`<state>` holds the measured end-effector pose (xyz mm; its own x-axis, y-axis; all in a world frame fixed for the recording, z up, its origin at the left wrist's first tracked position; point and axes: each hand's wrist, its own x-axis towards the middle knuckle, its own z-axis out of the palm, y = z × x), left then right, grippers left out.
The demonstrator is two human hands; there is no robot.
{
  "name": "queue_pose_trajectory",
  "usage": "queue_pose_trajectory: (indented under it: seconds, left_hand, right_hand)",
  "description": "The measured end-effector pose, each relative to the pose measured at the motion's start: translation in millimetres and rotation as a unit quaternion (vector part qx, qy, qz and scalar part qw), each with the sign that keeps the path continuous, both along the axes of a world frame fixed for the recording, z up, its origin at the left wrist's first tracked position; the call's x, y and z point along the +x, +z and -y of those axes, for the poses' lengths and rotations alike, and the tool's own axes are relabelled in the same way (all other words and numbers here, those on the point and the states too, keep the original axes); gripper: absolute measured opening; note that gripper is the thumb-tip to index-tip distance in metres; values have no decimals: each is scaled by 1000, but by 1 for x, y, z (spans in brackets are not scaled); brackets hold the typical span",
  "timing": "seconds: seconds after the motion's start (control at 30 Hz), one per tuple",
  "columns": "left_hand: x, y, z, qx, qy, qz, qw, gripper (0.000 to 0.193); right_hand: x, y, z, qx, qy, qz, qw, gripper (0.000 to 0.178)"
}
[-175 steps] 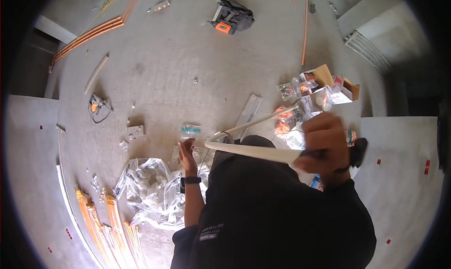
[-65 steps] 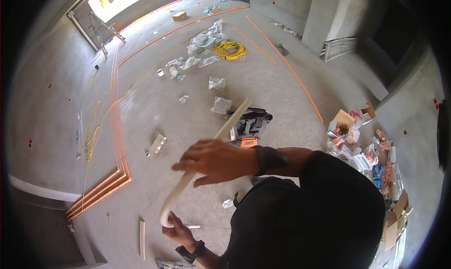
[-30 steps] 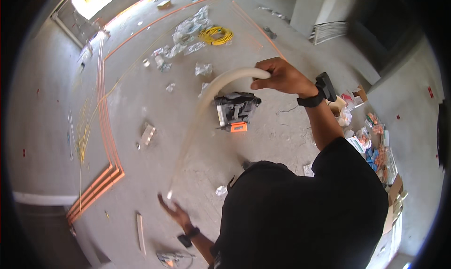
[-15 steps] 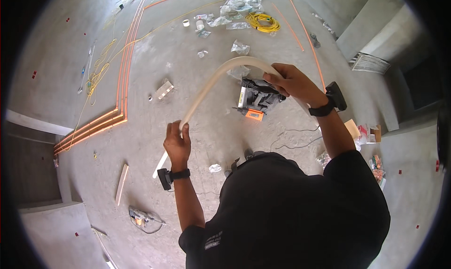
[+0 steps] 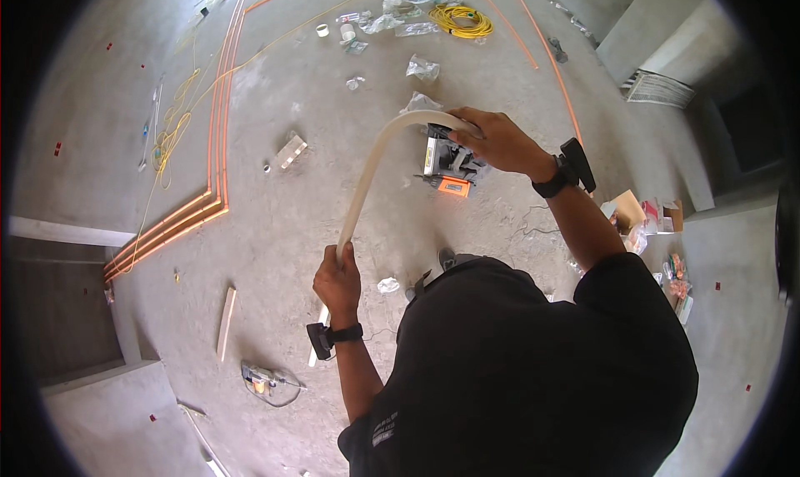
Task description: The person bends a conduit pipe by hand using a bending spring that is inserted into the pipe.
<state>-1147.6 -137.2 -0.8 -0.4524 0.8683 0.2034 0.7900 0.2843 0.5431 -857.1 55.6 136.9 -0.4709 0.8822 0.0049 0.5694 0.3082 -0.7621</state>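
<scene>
Both hands clenched on a bent cream pipe (image 5: 367,173) above the concrete floor (image 5: 275,227) — left hand (image 5: 337,279) in a tight grip round its lower end, right hand (image 5: 496,139) grasping the curved upper end — just over a black-and-orange tool (image 5: 448,164).

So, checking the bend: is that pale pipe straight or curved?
Curved: the pale pipe arcs from the left hand up to the right hand.
</scene>
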Motion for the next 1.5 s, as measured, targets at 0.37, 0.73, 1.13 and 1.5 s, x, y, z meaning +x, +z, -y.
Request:
queue_pose_trajectory:
  seconds: [0.37,0.73,1.13,1.5]
  left_hand:
    - [2,9,8,-3,6,11,1000,27]
    - [-26,19,14,-82,-137,233,959,33]
    - [-65,28,37,-35,-133,498,856,41]
    - [-94,25,51,-4,-68,568,820,43]
  right_hand:
    - [2,-10,-5,-11,-4,-21,1000,35]
    - [7,-14,-5,23,20,-37,999,32]
    - [77,-46,-25,-67,78,-6,995,39]
    - [91,-34,-40,-77,60,37,995,46]
